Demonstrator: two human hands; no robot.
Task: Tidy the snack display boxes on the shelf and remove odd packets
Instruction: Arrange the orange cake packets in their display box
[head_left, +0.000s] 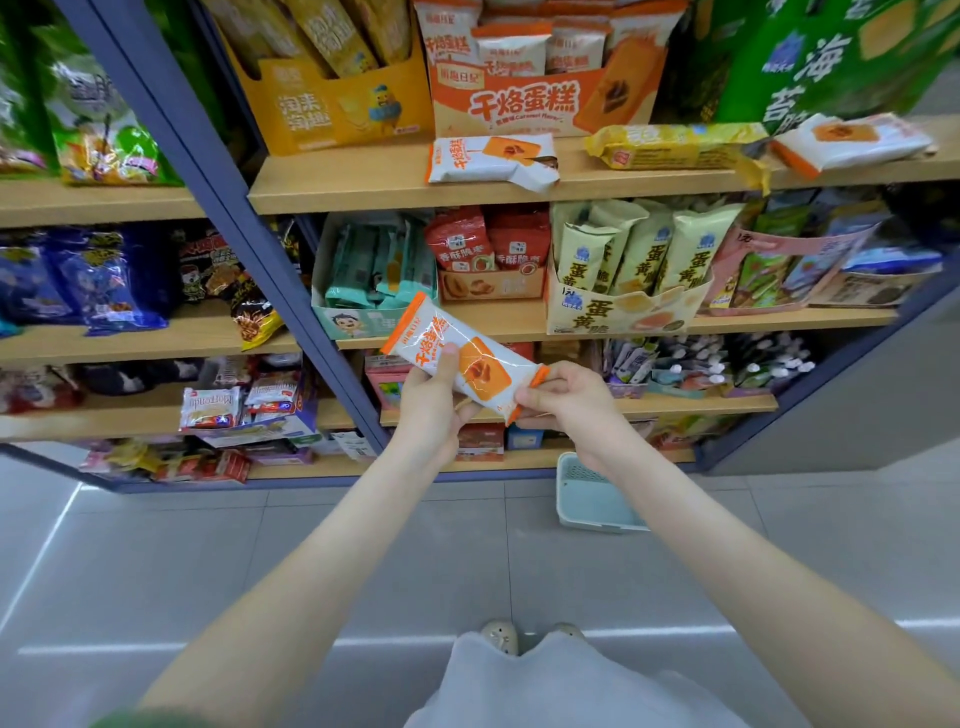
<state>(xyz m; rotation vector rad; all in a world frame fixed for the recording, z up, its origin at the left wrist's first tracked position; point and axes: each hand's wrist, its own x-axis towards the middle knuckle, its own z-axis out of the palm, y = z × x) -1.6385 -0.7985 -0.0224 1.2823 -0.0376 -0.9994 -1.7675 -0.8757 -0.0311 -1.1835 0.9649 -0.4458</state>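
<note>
Bright shop light, fuzzy edges.
I see white light from above shining in streaks on the grey floor (363, 644); the green box (831, 67) up top is blurry, and the blue shelf post (208, 171) leans near the side.

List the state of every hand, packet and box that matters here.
left hand, holds the held packet by its left half
right hand, pinches its right end
held packet, tilted, off the shelf
orange display box, upright, packets standing inside
loose orange packet, flat before that box
yellow packet, flat on the shelf
</note>
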